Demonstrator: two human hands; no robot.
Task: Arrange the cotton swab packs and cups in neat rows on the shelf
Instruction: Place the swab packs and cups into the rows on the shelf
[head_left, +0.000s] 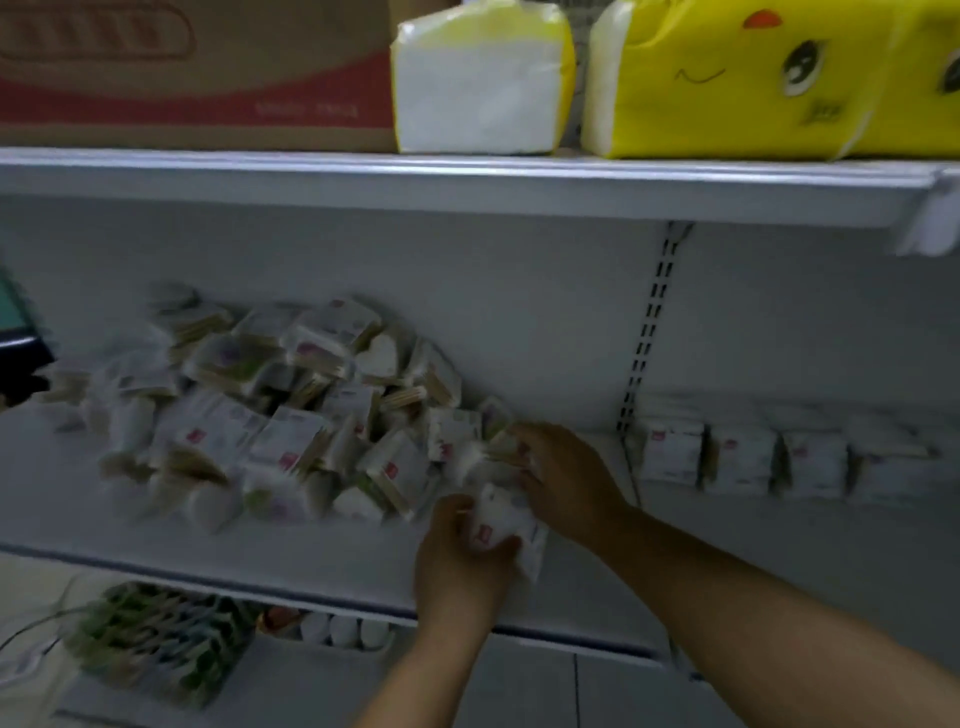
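Left hand (460, 558) grips pack (503, 518), right hand (569, 480) (curled)

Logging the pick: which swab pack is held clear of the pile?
The red-labelled pack gripped in the left hand at the shelf front; the rest lie heaped or rowed.

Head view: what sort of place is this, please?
Probably a shop aisle: a white metal shelf with a slotted upright, a loose heap of small white cotton swab packs, and yellow plastic-wrapped tissue packs on the shelf above.
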